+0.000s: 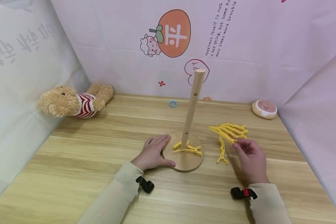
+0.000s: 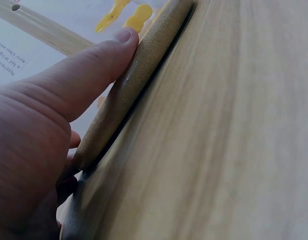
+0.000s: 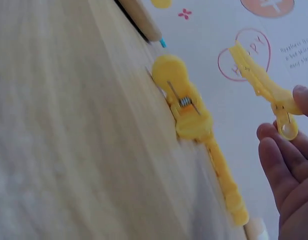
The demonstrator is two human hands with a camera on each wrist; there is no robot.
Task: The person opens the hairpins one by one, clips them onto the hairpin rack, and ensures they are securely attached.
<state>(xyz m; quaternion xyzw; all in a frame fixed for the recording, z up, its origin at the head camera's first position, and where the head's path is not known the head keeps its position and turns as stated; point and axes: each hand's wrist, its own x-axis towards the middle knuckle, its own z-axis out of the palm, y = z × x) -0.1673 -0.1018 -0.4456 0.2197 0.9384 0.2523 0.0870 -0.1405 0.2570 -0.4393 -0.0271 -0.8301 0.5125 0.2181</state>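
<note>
My left hand lies spread on the left edge of a round wooden base, its straight thumb against the rim. From the base rises a wooden post with small holes in it. A few yellow hair clips lie around the post's foot. To the right, my right hand pinches one yellow hair clip by its handle end between thumb and fingers, the long jaws pointing away to the left. Below it, a loose yellow hair clip with a metal spring lies on the table.
Several more yellow clips lie just behind the right hand. A blue ring sits behind the post. A teddy bear lies at the back left, and a round white-and-pink object at the back right. Printed cloth closes off the back.
</note>
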